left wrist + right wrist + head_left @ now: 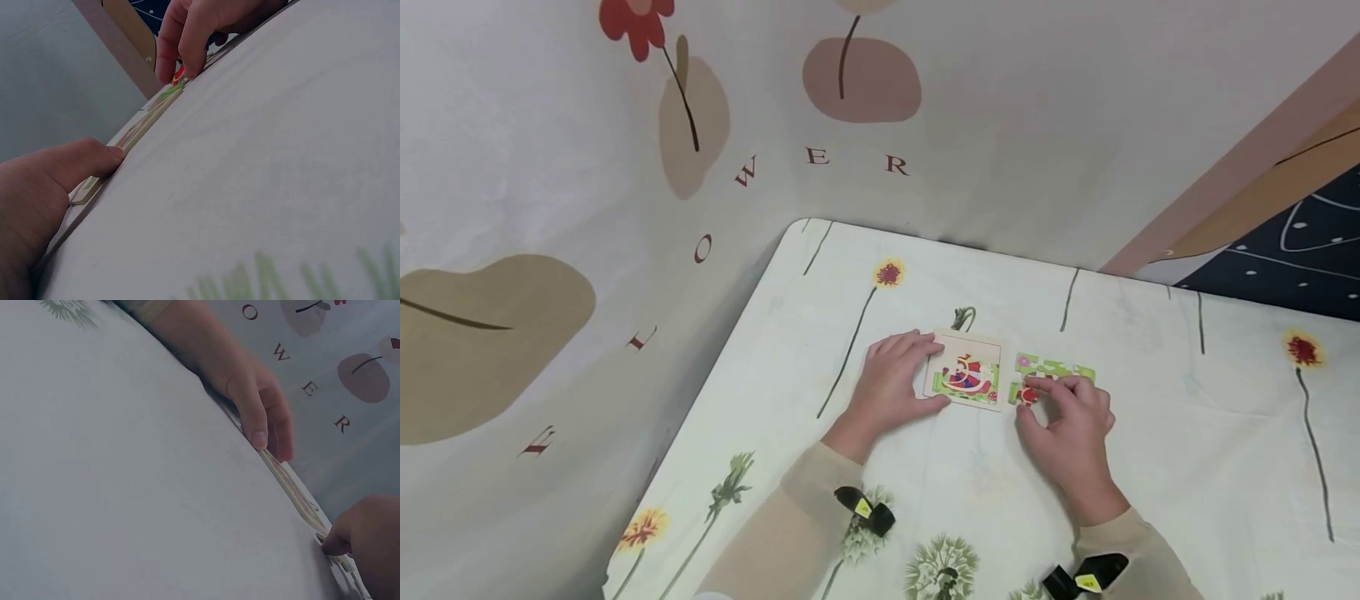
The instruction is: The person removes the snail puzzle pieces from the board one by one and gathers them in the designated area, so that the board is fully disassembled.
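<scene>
A square wooden jigsaw puzzle board point(965, 340) lies flat, its lower part filled with a red, blue and green picture and its upper part bare wood. My left hand point(891, 379) holds the board at its left side, fingers at the upper corner and thumb on the near edge; the left wrist view shows that thumb point(103, 159) on the rim. To the right, loose green puzzle pieces point(1041, 365) lie close together, partly hidden by my right hand point(1070, 421). The right thumb and index finger pinch a small red-and-green puzzle piece point(1027, 396).
The table point(1187, 467) wears a white cloth printed with flowers and stems. Behind and to the left hangs a pale printed curtain point(1000, 167), with a dark patterned area point(1292, 242) at the right. A black wrist camera point(867, 510) sits on the left sleeve, another point(1086, 575) on the right.
</scene>
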